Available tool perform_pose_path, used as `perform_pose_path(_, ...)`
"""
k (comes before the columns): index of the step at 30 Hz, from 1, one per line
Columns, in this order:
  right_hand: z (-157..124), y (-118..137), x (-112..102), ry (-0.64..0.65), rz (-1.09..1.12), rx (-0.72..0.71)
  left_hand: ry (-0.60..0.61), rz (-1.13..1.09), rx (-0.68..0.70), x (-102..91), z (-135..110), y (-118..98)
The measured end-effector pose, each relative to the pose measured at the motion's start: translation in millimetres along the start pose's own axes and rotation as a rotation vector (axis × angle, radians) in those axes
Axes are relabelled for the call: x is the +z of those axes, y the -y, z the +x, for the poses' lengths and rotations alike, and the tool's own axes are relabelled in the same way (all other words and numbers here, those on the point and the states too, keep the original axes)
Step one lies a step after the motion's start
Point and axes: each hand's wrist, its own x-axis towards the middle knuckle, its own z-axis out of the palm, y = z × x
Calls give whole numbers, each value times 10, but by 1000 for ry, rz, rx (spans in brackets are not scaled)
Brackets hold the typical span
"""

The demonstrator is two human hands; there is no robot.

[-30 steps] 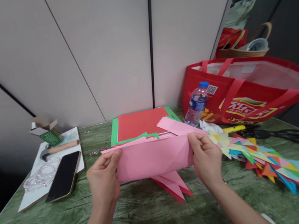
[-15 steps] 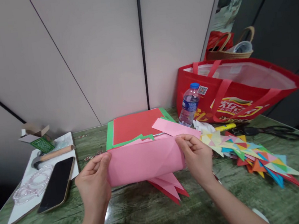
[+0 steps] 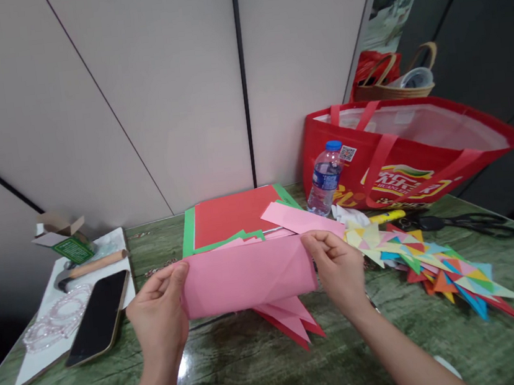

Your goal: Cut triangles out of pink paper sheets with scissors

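A folded sheet of pink paper (image 3: 249,278) is stretched between my two hands above the table. My left hand (image 3: 161,304) pinches its left end, thumb on the near side. At the upper right corner my right hand (image 3: 339,270) pinches it the same way. Behind it lie red and green paper sheets (image 3: 236,217) in a stack, partly covered by the held paper. A pink paper strip (image 3: 302,219) rests slantwise on the stack's right side. Pointed pink and red paper pieces (image 3: 294,322) stick out below the held sheet.
To the left, a phone (image 3: 97,318), a hammer (image 3: 92,266), beads (image 3: 59,316) and a small green box (image 3: 68,240) sit on or by a white board. On the right are a water bottle (image 3: 325,178), red bag (image 3: 403,162), folded colourful papers (image 3: 434,264) and black scissors (image 3: 471,222).
The pink paper and both hands have shifted very slightly to the left. Both hands keep the same pinch on it.
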Motion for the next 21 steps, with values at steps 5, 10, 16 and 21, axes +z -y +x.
perform_pose_path(5, 9, 13, 0, -7, 49, 48, 19, 56, 47, -12, 0, 12)
perform_pose_path(10, 34, -9, -19, -5, 22, 20, 46, 91, 58, -48, 6, 52)
perform_pose_path(16, 89, -69, -53, 29, -21, -20, 97, 123, 121, -65, -23, 70)
perform_pose_path(21, 145, -131, -74, 89, 13, 65, 123, 98, 80, -38, -66, 20)
